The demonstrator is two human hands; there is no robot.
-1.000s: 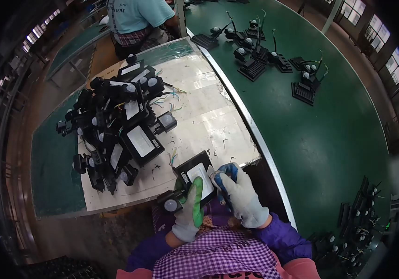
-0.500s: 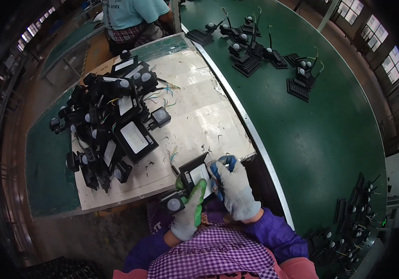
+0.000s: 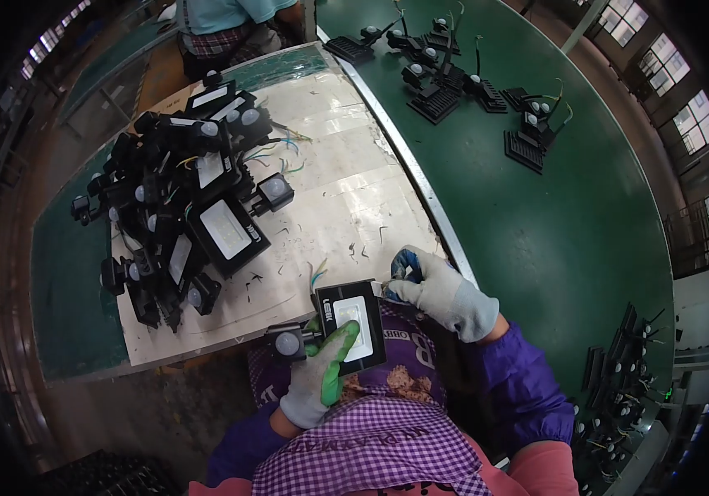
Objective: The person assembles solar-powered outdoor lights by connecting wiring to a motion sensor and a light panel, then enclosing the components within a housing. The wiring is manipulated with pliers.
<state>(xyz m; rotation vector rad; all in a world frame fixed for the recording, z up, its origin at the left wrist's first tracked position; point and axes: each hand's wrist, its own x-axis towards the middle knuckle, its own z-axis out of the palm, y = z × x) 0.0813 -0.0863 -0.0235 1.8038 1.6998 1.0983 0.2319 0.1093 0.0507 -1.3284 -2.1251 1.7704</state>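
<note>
My left hand (image 3: 321, 369), in a white glove with green coating, grips a black LED floodlight (image 3: 373, 349) by its lower left, thumb on the pale front panel. The light's domed motion sensor (image 3: 287, 343) sticks out to the left, and thin coloured wires rise from its top. My right hand (image 3: 445, 296), gloved in white with blue coating, is closed in a pinch by the floodlight's upper right corner. A small pale bit shows at its fingertips, too small to name.
A heap of similar floodlights (image 3: 229, 236) covers the left of the cardboard-topped table (image 3: 346, 182), among scattered dark scraps. A metal edge (image 3: 404, 161) borders the green bench (image 3: 536, 240), which carries more sensor lights (image 3: 435, 103). Another person (image 3: 230, 33) is at the far end.
The floodlight has turned more upright and faces me more squarely. My right hand has moved from over its right edge out to the upper right. The whole view has shifted slightly.
</note>
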